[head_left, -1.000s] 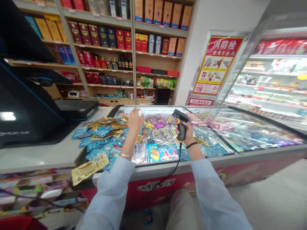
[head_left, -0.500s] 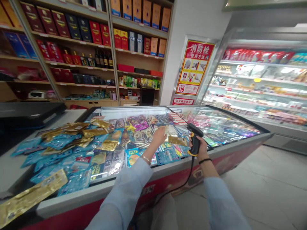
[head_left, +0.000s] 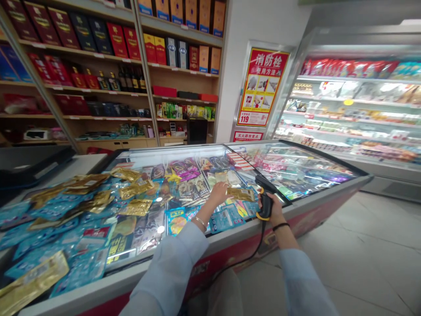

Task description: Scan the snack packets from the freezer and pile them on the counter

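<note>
Left hand (head_left: pixel 218 194) open, a gold foil sachet (head_left: pixel 240 194) at its 3 o'clock, likely light, limp and slippery, best pinched by the edge; right hand (head_left: pixel 271 210) gripping a barcode scanner (head_left: pixel 265 197).

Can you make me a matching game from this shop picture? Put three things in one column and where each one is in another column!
Things:
1. Barcode scanner
2. Thin bangle
3. Black wristband

Places:
A. Right wrist
B. Right hand
C. Left wrist

Right pairs: 1-B, 2-C, 3-A
</note>
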Demonstrator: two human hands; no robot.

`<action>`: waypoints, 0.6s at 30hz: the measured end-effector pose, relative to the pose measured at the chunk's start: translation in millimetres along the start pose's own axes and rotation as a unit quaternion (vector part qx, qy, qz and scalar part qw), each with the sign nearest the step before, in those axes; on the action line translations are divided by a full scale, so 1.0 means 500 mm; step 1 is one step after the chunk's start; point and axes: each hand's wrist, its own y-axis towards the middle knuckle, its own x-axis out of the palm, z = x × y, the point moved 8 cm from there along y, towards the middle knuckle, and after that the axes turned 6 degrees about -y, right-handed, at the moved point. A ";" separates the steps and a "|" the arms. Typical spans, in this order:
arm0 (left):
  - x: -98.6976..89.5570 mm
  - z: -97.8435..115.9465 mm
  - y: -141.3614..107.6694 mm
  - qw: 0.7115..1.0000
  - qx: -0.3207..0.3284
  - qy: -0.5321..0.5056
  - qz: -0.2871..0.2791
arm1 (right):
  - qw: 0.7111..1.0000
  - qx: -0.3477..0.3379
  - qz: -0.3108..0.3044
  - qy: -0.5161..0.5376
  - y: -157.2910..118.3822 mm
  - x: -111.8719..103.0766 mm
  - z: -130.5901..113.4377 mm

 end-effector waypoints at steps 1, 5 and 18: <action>0.000 0.001 0.001 1.000 -0.002 -0.009 -0.001 | 1.000 0.000 0.002 0.001 -0.002 0.000 0.000; -0.011 0.003 0.001 0.999 -0.029 -0.034 0.004 | 1.000 0.004 0.000 0.000 -0.005 0.001 -0.001; -0.135 -0.083 -0.026 0.959 -0.097 -0.235 0.124 | 1.000 -0.006 -0.003 -0.001 -0.002 0.028 -0.006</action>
